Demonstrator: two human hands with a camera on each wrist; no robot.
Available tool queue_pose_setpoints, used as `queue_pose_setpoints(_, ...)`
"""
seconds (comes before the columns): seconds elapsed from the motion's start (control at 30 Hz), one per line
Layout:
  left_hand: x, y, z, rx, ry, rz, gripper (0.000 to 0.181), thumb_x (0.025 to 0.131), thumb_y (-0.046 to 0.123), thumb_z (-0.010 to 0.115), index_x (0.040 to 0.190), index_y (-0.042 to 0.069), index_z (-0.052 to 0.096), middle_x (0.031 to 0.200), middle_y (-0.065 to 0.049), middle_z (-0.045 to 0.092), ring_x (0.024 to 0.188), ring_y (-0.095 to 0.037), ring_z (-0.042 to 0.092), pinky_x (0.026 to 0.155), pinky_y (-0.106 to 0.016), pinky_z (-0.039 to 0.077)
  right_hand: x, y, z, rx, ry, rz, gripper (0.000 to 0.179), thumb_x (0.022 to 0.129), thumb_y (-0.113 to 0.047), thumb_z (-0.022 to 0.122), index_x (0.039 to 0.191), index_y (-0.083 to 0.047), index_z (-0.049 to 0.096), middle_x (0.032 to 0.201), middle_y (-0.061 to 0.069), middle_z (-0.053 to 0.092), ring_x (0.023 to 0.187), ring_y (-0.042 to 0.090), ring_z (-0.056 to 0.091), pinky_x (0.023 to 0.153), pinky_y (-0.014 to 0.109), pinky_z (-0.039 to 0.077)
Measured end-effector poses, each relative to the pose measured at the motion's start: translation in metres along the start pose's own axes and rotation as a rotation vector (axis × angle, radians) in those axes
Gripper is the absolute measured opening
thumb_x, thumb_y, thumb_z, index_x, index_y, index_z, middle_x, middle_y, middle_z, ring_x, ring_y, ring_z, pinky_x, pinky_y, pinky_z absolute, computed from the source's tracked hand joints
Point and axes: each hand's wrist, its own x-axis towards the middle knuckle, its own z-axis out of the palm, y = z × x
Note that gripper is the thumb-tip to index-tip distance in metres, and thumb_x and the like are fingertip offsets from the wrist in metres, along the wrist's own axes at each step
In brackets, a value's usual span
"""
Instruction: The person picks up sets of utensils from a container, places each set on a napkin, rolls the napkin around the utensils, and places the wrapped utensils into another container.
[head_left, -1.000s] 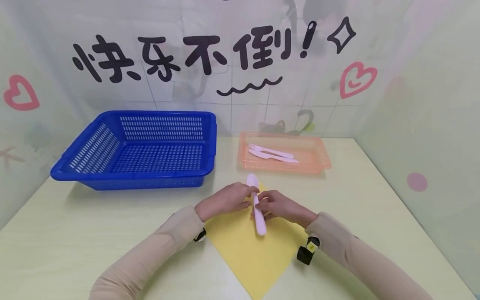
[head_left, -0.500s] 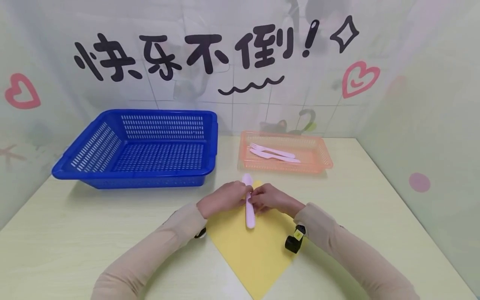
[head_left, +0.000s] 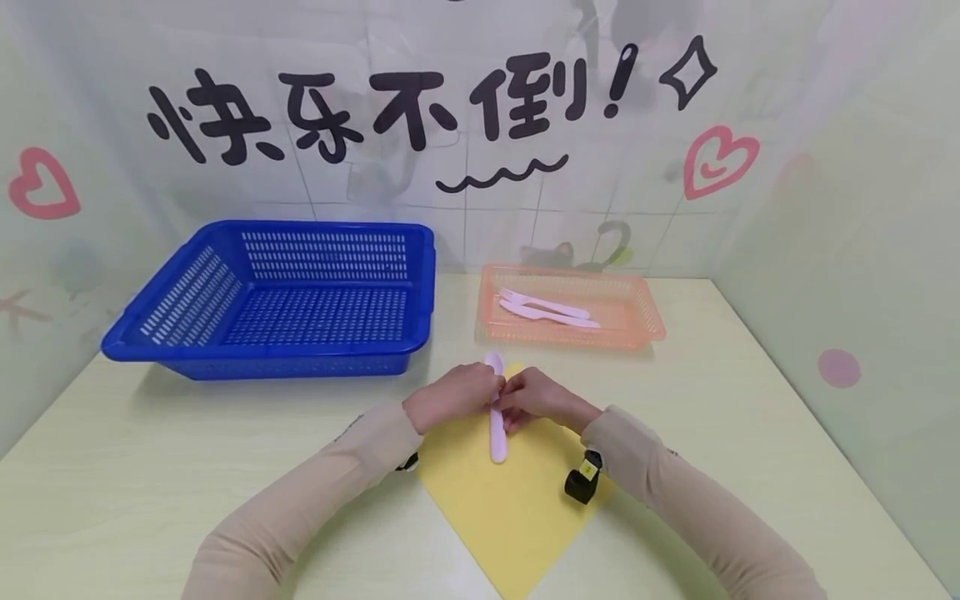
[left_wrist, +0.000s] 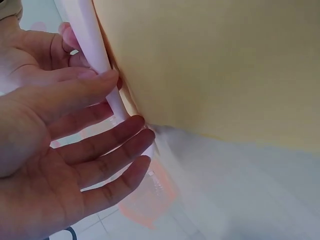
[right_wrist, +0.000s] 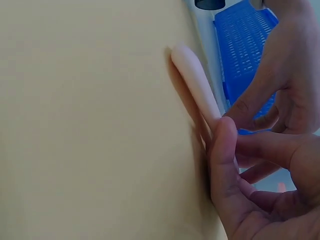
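A pale pink plastic spoon (head_left: 498, 442) lies over the upper part of a yellow square sheet (head_left: 517, 517), bowl end pointing away from me. My left hand (head_left: 461, 390) pinches the spoon around its middle. In the left wrist view its thumb presses on the spoon, and the other fingers (left_wrist: 117, 185) spread beyond it. From the other side my right hand (head_left: 546, 396) pinches the handle, its thumb (right_wrist: 223, 145) on top in the right wrist view. Both hands meet closely, hiding the middle of the spoon.
A large blue plastic basket (head_left: 300, 350) stands at the back left. An orange basket (head_left: 637, 333) at the back right holds a pink fork (head_left: 551, 302) and a pink knife (head_left: 547, 316). Walls with printed lettering and hearts close off the back and sides.
The spoon has shifted a little left and stands straighter. My right hand has moved left along with it, closer against my left hand. The baskets and sheet have stayed put.
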Motion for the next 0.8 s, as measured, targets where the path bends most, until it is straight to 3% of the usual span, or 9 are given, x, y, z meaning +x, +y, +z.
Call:
queue_pose_setpoints(0.37, 0.0010, 0.0043, -0.0017, 0.021, -0.066, -0.042, 0.007, 0.082, 0.009, 0.062, 0.087, 0.004, 0.059, 0.076, -0.009, 0.054, 0.069, -0.019, 0.049, 0.059, -0.029, 0.045, -0.0007, -0.0019, 0.0005, -0.059, 0.049, 0.031, 0.010, 0.082, -0.003, 0.059, 0.079, 0.006, 0.056, 0.057, 0.008, 0.058, 0.046, 0.012, 0.057, 0.051, 0.027, 0.051)
queue_pose_setpoints(0.67, -0.0006, 0.0030, -0.0012, 0.054, -0.047, 0.010, 0.007, 0.081, 0.009, 0.064, 0.083, 0.004, 0.059, 0.072, -0.008, 0.053, 0.068, -0.020, 0.049, 0.057, -0.030, 0.044, -0.0011, -0.0041, 0.0018, -0.181, 0.089, 0.044, 0.017, 0.082, -0.010, 0.061, 0.073, 0.004, 0.058, 0.054, 0.007, 0.058, 0.043, 0.012, 0.056, 0.047, 0.027, 0.050)
queue_pose_setpoints(0.8, -0.0004, 0.0038, -0.0022, 0.052, -0.051, -0.001, 0.014, 0.080, 0.010, 0.065, 0.084, 0.002, 0.055, 0.071, -0.009, 0.052, 0.067, -0.020, 0.049, 0.057, -0.031, 0.044, -0.0003, -0.0026, 0.0004, -0.213, 0.095, 0.049, 0.021, 0.082, -0.013, 0.063, 0.069, 0.002, 0.058, 0.053, 0.007, 0.058, 0.042, 0.013, 0.056, 0.047, 0.027, 0.050)
